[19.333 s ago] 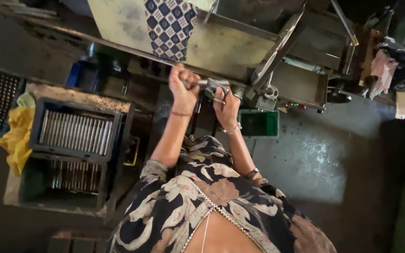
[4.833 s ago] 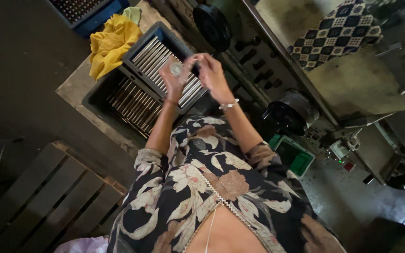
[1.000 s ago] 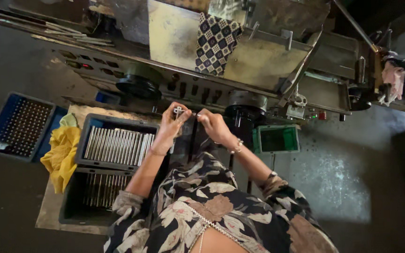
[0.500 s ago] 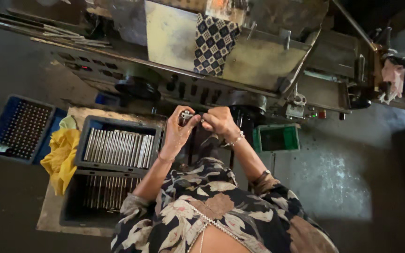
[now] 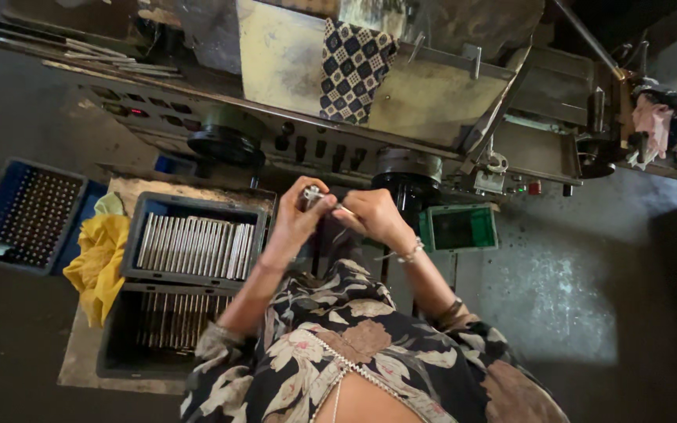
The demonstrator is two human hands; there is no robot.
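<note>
Metal rod [image 5: 313,193] was pinched between my left hand [image 5: 298,219] and right hand [image 5: 371,217], together before the machine [image 5: 401,102]. Grey crate [image 5: 197,247] remained full of rods; most apparently undone.

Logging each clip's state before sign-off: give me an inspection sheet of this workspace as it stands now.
Surface: dark floor; worn board under the crates.
Job's things: small metal part held between both hands, in front of the machine.
Clutter: two dark crates of metal rods; yellow cloth; blue tray; green bin; checked cloth on the machine.
Grips: left hand and right hand both closed on the part.
Cables: nothing seen.
Surroundings: pink rag on a fitting at right.
</note>
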